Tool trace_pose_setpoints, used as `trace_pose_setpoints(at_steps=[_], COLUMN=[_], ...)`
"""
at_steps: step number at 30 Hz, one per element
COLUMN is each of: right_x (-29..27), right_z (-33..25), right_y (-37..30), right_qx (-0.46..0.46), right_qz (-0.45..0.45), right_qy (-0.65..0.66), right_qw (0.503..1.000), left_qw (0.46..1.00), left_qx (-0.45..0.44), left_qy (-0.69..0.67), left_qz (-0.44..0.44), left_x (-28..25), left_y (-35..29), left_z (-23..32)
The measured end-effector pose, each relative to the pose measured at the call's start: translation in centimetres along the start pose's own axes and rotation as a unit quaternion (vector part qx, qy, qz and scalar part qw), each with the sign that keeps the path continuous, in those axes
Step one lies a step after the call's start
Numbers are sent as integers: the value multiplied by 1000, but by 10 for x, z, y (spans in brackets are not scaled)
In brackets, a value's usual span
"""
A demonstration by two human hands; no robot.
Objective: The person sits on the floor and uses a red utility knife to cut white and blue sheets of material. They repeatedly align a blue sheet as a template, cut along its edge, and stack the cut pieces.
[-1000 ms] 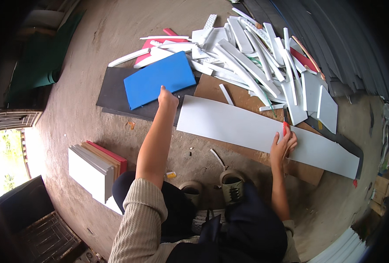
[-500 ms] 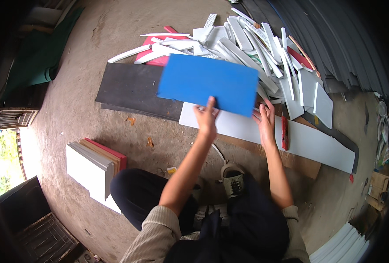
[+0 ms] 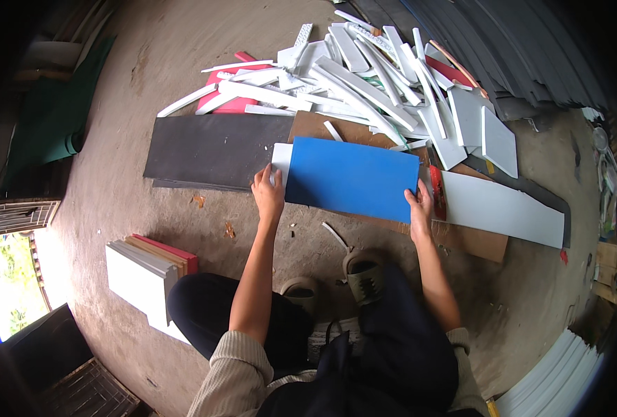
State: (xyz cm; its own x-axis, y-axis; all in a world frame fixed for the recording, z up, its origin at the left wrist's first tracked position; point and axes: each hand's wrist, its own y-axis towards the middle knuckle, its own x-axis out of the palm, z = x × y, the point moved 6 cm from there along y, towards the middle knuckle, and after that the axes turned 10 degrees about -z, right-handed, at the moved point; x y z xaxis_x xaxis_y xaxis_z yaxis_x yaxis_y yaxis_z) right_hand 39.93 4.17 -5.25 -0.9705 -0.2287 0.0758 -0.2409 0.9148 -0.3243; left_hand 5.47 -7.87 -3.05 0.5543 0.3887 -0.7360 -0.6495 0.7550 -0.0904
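Panel (image 3: 353,178), blue, lies lengthwise left-to-right over white strip (image 3: 506,210), its right edge pinched in my right hand (image 3: 421,213), left hand (image 3: 268,195) touching strip's left end, closure unclear.

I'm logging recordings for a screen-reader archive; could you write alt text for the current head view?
A blue panel lies over a long white strip, the person's left hand at the strip's left end and right hand at the panel's right edge. Beyond lies a heap of mostly white offcuts.
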Motion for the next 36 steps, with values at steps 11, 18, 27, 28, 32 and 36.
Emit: trace_pose_setpoints(at_steps=[11,18,27,28,32,36], right_x=[-67,-55,-73,-73,-67,-70], right_z=[-20,-18,0,1,1,0], right_y=[4,1,34,35,35,35], right_qx=[-83,-41,-114,-105,-87,-87], right_qz=[152,129,80,83,76,65], right_qy=[-461,-430,-379,-387,-384,-363], right_qw=[870,893,915,912,916,925], left_qw=[995,976,964,966,968,968], left_qx=[45,101,121,122,112,116], left_qy=[-27,-78,-70,-63,-65,-69], left_qz=[-86,-176,-225,-221,-213,-211], left_x=[47,40,39,38,39,41], left_y=[-31,-14,-2,0,1,0], left_z=[48,46,53,52,44,45])
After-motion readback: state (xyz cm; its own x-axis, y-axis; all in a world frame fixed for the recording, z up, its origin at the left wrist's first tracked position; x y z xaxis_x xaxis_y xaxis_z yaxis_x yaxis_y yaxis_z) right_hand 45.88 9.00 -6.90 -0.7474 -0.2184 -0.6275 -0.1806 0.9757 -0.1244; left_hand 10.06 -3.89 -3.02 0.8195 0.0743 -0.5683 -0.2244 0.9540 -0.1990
